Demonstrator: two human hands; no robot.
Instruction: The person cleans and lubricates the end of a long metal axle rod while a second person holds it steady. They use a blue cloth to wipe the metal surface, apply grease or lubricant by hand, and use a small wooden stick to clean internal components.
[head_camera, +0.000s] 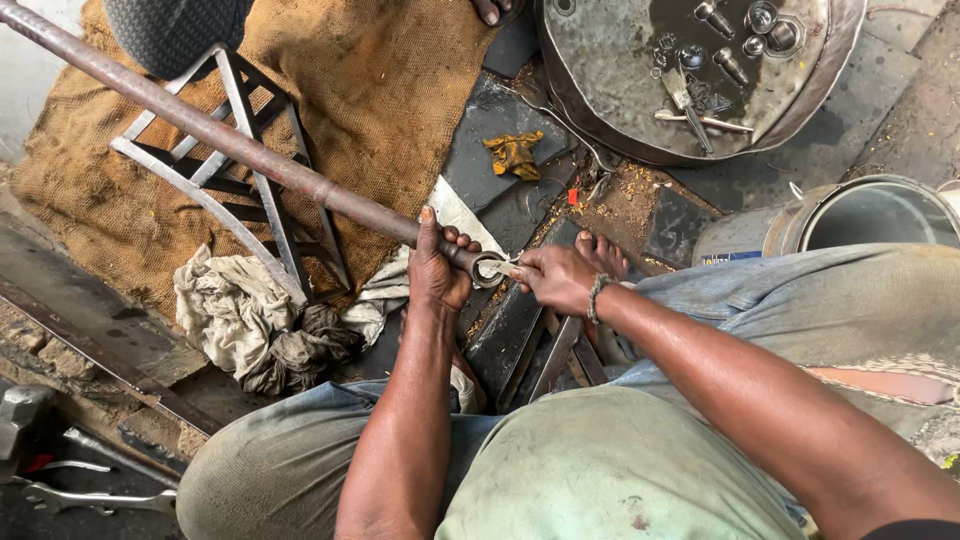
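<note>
A long rusty steel pipe (230, 145) runs from the top left corner down to the middle of the view. My left hand (437, 265) grips its near end from below, thumb on top. At that end sits a grey metal ring fitting (489, 270). My right hand (557, 280), a beaded band on its wrist, is closed on a small light-coloured piece pressed against the ring. My knees in grey trousers fill the lower part of the view, and my bare foot (603, 252) rests just beyond the right hand.
A welded angle-iron frame (235, 170) lies on burlap sacking (350, 90). Dirty rags (255, 325) lie left of my hands. A round metal tray (690, 75) with bolts and sockets stands top right, an open can (850, 215) at right. Wrenches (90, 495) lie bottom left.
</note>
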